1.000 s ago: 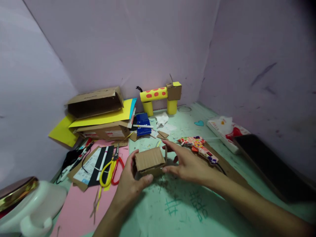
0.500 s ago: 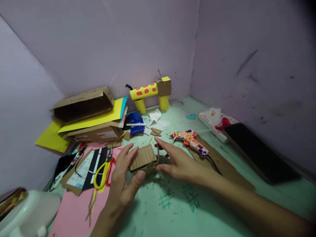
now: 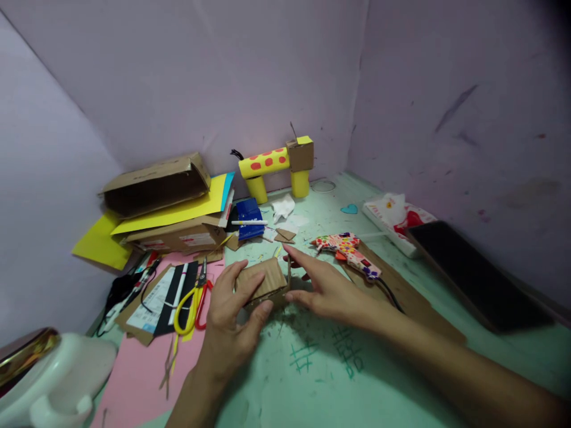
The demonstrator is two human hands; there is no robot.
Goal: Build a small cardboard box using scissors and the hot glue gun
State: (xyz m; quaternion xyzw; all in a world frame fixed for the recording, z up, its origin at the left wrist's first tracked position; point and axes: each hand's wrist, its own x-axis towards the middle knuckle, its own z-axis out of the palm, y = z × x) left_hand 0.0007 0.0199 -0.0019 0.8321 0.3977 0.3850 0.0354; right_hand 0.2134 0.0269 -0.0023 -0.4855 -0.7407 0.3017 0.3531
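A small brown cardboard box (image 3: 266,280) sits on the green tabletop between my hands. My left hand (image 3: 234,312) is closed around its left end, one finger lying across the top and the thumb against the near side. At the right end stands an upright cardboard piece (image 3: 288,272), gripped by my right hand (image 3: 314,285) between fingers above and thumb below. Past my right hand a floral-patterned glue gun (image 3: 343,249) lies on a flat cardboard sheet (image 3: 419,315). Yellow-handled scissors (image 3: 190,309) and a red-handled pair (image 3: 204,306) lie left of my left hand.
A yellow, red-spotted animal figure (image 3: 265,163) stands against the back wall. Boxes and yellow paper (image 3: 173,208) are stacked at back left. Pink paper (image 3: 138,380) and a white container (image 3: 75,374) are near left. A dark flat panel (image 3: 473,273) leans at right.
A finger of my left hand has come down onto the top of the box. My right hand stays at the right end. The whole view has shifted slightly.
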